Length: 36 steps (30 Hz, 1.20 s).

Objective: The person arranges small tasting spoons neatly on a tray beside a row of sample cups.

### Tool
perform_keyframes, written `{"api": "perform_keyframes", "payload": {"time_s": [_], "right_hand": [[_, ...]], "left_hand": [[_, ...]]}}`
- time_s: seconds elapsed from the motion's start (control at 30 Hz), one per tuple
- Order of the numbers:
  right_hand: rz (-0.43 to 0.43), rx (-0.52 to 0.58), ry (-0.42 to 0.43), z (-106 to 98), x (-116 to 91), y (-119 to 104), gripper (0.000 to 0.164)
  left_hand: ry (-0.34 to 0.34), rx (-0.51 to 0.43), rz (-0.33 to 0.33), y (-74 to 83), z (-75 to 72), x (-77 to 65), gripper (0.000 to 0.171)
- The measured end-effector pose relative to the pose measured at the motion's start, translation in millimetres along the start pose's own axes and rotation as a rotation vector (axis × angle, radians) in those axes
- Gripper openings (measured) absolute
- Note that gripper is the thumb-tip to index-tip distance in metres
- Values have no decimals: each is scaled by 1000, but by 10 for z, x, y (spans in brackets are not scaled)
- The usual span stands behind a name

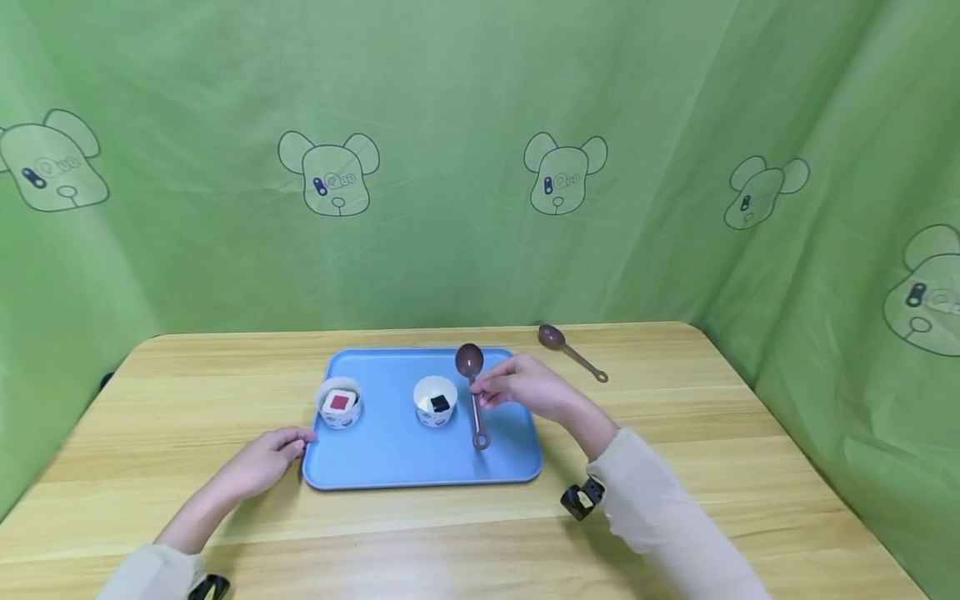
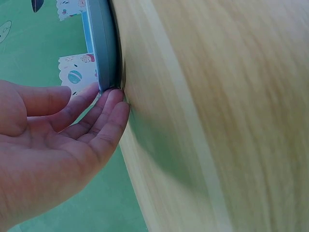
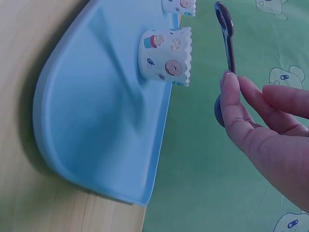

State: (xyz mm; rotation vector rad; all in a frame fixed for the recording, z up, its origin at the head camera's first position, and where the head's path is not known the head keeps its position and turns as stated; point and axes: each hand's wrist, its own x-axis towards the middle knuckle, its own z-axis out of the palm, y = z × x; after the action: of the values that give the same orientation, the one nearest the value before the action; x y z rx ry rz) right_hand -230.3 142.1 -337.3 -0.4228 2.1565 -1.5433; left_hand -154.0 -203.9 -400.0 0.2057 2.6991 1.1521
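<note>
My right hand [image 1: 525, 385] pinches a brown spoon [image 1: 469, 360] by its handle, thumb against fingers. The spoon is held above the right part of a blue tray [image 1: 390, 462], its bowl toward the back; its shadow falls on the tray in the right wrist view. At the tray's left edge, the fingertips of my left hand [image 1: 262, 462] touch the rim, the thumb apart from it in the left wrist view. Two printed paper cups stand on the tray: the left cup [image 1: 341, 418] holds a white piece with a red square, the middle cup [image 1: 433, 388] a black-and-white piece.
A second brown spoon [image 1: 552, 336] lies on the wooden table [image 1: 675, 417], behind and right of the tray. A green curtain [image 1: 450, 267] with bear-head prints hangs along the table's back and sides.
</note>
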Motion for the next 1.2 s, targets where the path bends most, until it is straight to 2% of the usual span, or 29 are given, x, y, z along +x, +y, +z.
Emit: {"api": "perform_keyframes", "payload": {"time_s": [0.6, 1.2], "right_hand": [[8, 14, -20, 222, 164, -52, 23], [9, -44, -35, 484, 327, -177, 21]], "left_hand": [[3, 20, -1, -14, 1, 12, 30], [4, 31, 13, 4, -18, 6, 28]]}}
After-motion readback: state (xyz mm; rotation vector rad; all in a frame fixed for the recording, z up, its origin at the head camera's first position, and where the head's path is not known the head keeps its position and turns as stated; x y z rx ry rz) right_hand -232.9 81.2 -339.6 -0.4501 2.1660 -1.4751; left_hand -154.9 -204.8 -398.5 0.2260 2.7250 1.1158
